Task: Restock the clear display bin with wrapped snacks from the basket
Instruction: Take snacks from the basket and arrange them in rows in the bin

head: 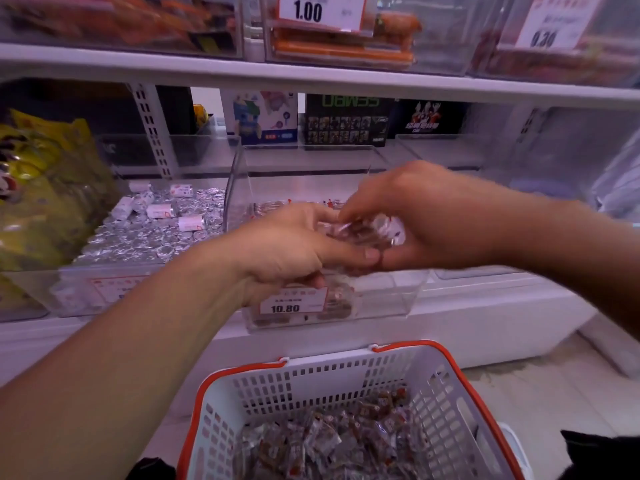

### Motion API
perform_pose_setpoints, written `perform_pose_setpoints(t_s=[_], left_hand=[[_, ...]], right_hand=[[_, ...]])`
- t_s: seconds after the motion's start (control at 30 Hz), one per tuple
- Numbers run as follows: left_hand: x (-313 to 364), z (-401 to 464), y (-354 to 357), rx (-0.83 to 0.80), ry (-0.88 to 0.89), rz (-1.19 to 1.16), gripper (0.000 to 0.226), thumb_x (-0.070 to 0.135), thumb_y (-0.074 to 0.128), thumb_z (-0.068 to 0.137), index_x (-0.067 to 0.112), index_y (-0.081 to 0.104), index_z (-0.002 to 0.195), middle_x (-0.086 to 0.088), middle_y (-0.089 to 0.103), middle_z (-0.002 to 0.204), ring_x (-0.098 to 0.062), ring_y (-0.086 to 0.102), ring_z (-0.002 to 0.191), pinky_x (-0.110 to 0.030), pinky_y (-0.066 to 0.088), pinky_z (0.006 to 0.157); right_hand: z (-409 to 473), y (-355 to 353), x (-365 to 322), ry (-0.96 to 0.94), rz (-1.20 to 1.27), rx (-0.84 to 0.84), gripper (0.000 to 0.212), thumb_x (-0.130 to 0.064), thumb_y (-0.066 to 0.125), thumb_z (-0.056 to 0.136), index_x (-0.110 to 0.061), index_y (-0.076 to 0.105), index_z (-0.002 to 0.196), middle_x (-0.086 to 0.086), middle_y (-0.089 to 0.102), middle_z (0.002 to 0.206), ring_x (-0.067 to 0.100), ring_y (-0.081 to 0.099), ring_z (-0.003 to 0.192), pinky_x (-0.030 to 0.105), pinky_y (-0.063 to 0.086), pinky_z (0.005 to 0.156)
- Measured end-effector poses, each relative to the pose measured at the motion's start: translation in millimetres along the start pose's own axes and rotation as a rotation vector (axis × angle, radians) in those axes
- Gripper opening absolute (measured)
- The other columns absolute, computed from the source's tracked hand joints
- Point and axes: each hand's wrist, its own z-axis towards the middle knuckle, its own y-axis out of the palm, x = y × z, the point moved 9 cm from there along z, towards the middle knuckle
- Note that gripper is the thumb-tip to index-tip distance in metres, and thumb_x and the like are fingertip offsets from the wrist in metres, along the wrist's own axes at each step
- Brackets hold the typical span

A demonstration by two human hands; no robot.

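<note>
Above the clear bin [408, 296], the left hand [291, 247] and right hand [433, 216] meet, fingers curled around a cluster of wrapped snacks [367, 230].

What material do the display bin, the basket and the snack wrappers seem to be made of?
Display bin: likely clear glossy acrylic; contents show through its walls.
Basket: seemingly matte white moulded plastic with slotted walls and orange rim.
Snack wrappers: probably thin clear film; crinkled, shiny, brown inside.
</note>
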Motion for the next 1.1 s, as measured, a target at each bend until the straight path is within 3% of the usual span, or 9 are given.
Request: perform_pose_setpoints(t_s=[0.1,0.2,0.3,0.43,0.53,0.73,0.87,1.0,1.1], left_hand=[[-3,12,-39,0.242,-0.015,-0.163,0.033,0.028,0.069,0.089,0.010,0.061,0.116,-0.005,0.074,0.100,-0.020,0.073,0.088,-0.032,0.062,0.066],[9,12,-72,0.503,0.155,0.477,0.023,0.031,0.057,0.098,0.019,0.058,0.118,0.002,0.066,0.099,-0.017,0.067,0.086,-0.036,0.056,0.075],[16,10,-57,0.510,0.297,1.111,0.021,0.016,0.052,0.095,0.023,0.063,0.112,0.000,0.067,0.105,-0.023,0.062,0.094,-0.042,0.054,0.084],[14,9,-52,0.502,0.286,1.285,0.015,0.014,0.050,0.091,0.022,0.058,0.100,-0.007,0.067,0.099,-0.030,0.060,0.087,-0.040,0.048,0.079],[8,9,-49,0.466,0.253,1.345,0.014,0.018,0.049,0.091,0.022,0.057,0.102,-0.007,0.066,0.100,-0.029,0.058,0.084,-0.041,0.046,0.075],[-2,11,-44,0.405,0.235,1.431,0.009,0.022,0.047,0.093,0.025,0.054,0.097,-0.002,0.063,0.086,-0.023,0.046,0.071,-0.039,0.037,0.068],[-4,13,-45,0.392,0.207,1.427,0.008,0.022,0.046,0.094,0.027,0.052,0.097,0.003,0.051,0.078,-0.022,0.045,0.069,-0.050,0.045,0.088],[-10,14,-44,0.356,0.185,1.375,0.014,0.020,0.046,0.095,0.025,0.056,0.102,0.000,0.062,0.087,-0.023,0.049,0.071,-0.042,0.045,0.073],[-15,16,-44,0.327,0.153,1.361,0.019,0.020,0.043,0.097,0.026,0.057,0.107,-0.002,0.063,0.094,-0.022,0.046,0.070,-0.035,0.036,0.066]], right_hand=[[25,-1,51,0.148,-0.075,-0.070,0.040,-0.053,0.077,0.071,-0.024,0.067,0.097,-0.006,0.066,0.087,0.013,0.055,0.074,0.030,0.045,0.070],[46,19,103,0.318,-0.147,-0.235,0.040,-0.052,0.080,0.070,-0.023,0.065,0.093,-0.003,0.064,0.089,0.014,0.051,0.075,0.028,0.038,0.070],[55,73,123,0.366,-0.172,-0.525,0.040,-0.051,0.078,0.072,-0.021,0.065,0.096,-0.003,0.065,0.095,0.016,0.058,0.086,0.030,0.043,0.074],[49,132,123,0.372,-0.125,-0.897,0.036,-0.048,0.073,0.080,-0.021,0.065,0.103,-0.007,0.067,0.096,0.014,0.060,0.090,0.030,0.040,0.070],[48,149,116,0.328,-0.127,-1.007,0.036,-0.043,0.070,0.085,-0.029,0.060,0.117,-0.013,0.056,0.099,0.015,0.052,0.097,0.031,0.035,0.079],[47,164,113,0.336,-0.130,-1.007,0.045,-0.034,0.066,0.091,-0.019,0.050,0.130,-0.005,0.057,0.105,0.016,0.051,0.093,0.027,0.036,0.067],[48,160,116,0.378,-0.146,-0.988,0.043,-0.034,0.065,0.092,-0.018,0.052,0.130,-0.004,0.059,0.104,0.018,0.055,0.095,0.027,0.037,0.068],[53,149,124,0.417,-0.130,-0.930,0.040,-0.037,0.065,0.091,-0.021,0.055,0.126,0.000,0.066,0.110,0.019,0.062,0.100,0.030,0.042,0.074],[59,142,133,0.455,-0.156,-0.859,0.038,-0.037,0.066,0.090,-0.021,0.054,0.122,0.001,0.063,0.106,0.018,0.056,0.093,0.026,0.035,0.061]])
